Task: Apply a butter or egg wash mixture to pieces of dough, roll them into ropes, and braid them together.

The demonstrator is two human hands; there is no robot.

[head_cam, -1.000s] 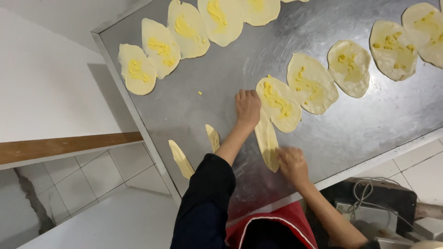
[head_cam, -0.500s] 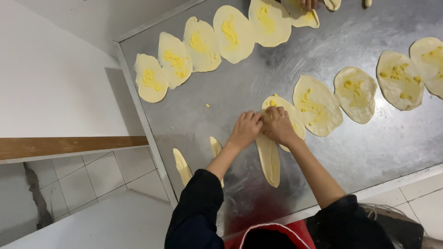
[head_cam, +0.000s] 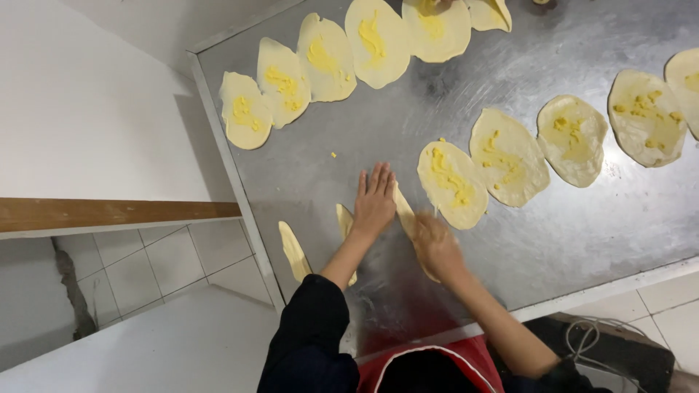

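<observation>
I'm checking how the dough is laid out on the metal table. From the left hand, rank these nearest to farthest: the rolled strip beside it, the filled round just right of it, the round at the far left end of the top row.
1. Rolled strip, touching the left hand, on its right.
2. Filled round, further right.
3. Top row's far left round, up by the table edge.

light: bright, even | glare: sheen on steel table (head_cam: 510,240) | blur: right hand (head_cam: 435,244)

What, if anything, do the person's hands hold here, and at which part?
Nothing is gripped. The left hand lies flat, fingers spread, on the upper end of a folded dough strip; the blurred right hand presses its lower part.
</observation>
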